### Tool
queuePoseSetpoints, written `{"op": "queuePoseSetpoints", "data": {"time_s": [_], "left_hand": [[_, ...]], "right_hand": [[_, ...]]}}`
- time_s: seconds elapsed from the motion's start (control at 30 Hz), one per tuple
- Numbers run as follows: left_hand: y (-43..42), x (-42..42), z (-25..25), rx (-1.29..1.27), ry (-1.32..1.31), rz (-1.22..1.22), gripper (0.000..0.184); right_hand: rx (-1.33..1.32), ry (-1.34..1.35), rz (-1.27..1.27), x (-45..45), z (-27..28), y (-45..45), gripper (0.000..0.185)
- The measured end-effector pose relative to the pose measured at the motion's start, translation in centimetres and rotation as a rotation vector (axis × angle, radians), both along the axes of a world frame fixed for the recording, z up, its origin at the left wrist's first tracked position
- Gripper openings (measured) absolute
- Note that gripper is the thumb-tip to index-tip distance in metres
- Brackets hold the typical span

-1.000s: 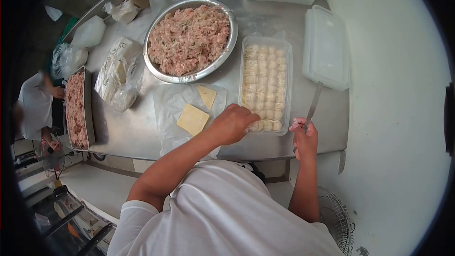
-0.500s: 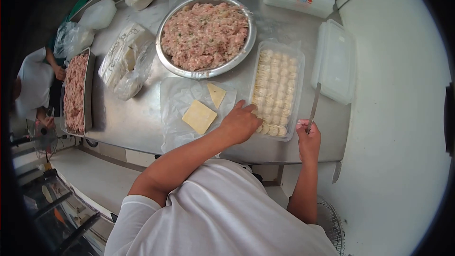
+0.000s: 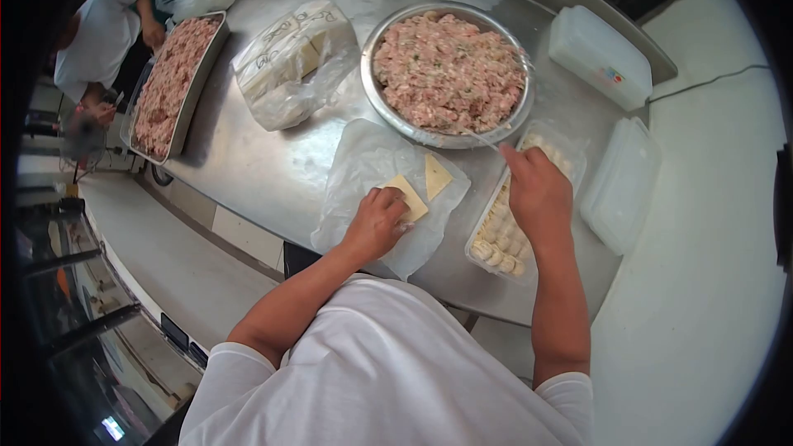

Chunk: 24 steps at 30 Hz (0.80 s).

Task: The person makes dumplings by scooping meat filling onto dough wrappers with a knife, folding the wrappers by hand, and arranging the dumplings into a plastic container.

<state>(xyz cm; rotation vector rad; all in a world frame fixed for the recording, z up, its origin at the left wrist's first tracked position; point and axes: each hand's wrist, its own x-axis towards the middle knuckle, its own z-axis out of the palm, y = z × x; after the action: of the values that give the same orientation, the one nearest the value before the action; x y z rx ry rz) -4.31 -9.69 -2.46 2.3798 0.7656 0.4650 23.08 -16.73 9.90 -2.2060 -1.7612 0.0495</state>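
My left hand (image 3: 377, 221) rests with curled fingers on the left edge of a stack of square yellow wrappers (image 3: 410, 199). A triangular wrapper piece (image 3: 436, 176) lies beside it on the plastic sheet (image 3: 353, 167). My right hand (image 3: 537, 186) is closed on a thin metal spatula (image 3: 487, 143), whose tip reaches the near edge of the meat filling (image 3: 448, 73) in the round steel bowl (image 3: 376, 105). Under my right hand and forearm, the clear container (image 3: 473, 253) of filled dumplings (image 3: 501, 231) is partly hidden.
A bag of wrappers (image 3: 289, 62) and a rectangular tray of meat (image 3: 172, 87) are on the left. Closed plastic boxes (image 3: 600, 55) and a lid (image 3: 624, 186) lie on the right. Another person (image 3: 103, 33) is at the far left.
My left hand has left the dumpling container and come onto the wrappers. My right hand has brought the spatula up to the bowl. The view has turned and shifted left.
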Motion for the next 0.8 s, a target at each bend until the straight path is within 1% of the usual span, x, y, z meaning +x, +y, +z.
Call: {"op": "queuePoseSetpoints", "data": {"time_s": [0.03, 0.07, 0.13, 0.27, 0.37, 0.43, 0.57, 0.63, 0.67, 0.73, 0.77, 0.8], "left_hand": [[-0.1, 0.0, -0.3, -0.007, -0.038, -0.005, 0.029], [-0.3, -0.1, -0.6, -0.012, -0.045, 0.009, 0.029], [-0.1, 0.0, -0.8, -0.022, -0.057, 0.03, 0.024], [-0.4, 0.3, -0.6, -0.055, -0.061, 0.089, 0.022], [-0.5, 0.6, -0.1, -0.024, -0.067, 0.093, 0.019], [-0.6, 0.5, -0.2, -0.003, -0.07, 0.049, 0.018], [-0.6, 0.8, 0.0, -0.035, -0.01, 0.078, 0.016], [-0.4, 1.0, 0.6, -0.121, 0.004, 0.114, 0.012], [-0.3, 1.0, 0.5, -0.118, 0.001, 0.105, 0.012], [-0.1, 0.6, 0.3, -0.136, -0.049, 0.091, 0.011], [0.3, 0.4, -0.3, -0.131, -0.05, 0.096, 0.011], [0.7, 0.3, -0.8, -0.39, -0.264, 0.207, 0.016]], "right_hand": [[-0.022, -0.107, 0.008, -0.1, 0.0, 1.5, 0.033], [-0.026, -0.114, 0.022, 0.0, -0.1, 2.8, 0.033], [-0.127, -0.207, 0.164, -0.1, -0.6, 4.9, 0.033], [-0.18, -0.194, 0.253, 0.9, -0.7, 5.8, 0.034], [-0.133, -0.174, 0.244, 2.1, -2.0, 5.0, 0.032], [-0.016, -0.087, 0.217, 2.2, -2.8, 4.4, 0.03], [0.001, -0.026, 0.203, 1.6, -3.9, 4.4, 0.03], [-0.016, 0.023, 0.203, 1.5, -3.7, 4.7, 0.027], [-0.013, 0.02, 0.195, 1.9, -3.8, 4.7, 0.027], [0.035, 0.157, 0.209, 2.9, -4.4, 4.9, 0.021], [0.04, 0.156, 0.215, 3.5, -4.5, 4.8, 0.021], [0.024, 0.247, 0.194, 3.8, -4.3, 4.7, 0.02]]}}
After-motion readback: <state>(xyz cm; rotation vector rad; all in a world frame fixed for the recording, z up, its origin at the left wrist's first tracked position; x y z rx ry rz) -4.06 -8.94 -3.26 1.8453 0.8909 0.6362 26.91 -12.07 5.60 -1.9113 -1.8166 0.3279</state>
